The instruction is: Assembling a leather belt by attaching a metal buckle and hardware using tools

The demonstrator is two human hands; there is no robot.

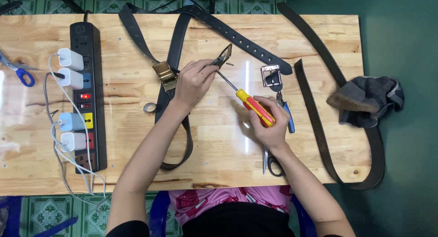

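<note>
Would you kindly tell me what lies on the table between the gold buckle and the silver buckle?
In the head view, the left hand holding a dark buckle, plus the screwdriver shaft, lies between the gold buckle and the silver buckle.

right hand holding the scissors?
No, the right hand grips a red-and-yellow screwdriver; the scissors lie on the table beneath it.

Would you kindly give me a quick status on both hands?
Left hand pinching black buckle. Right hand gripping screwdriver, tip at buckle. Scissors under right hand.
</note>
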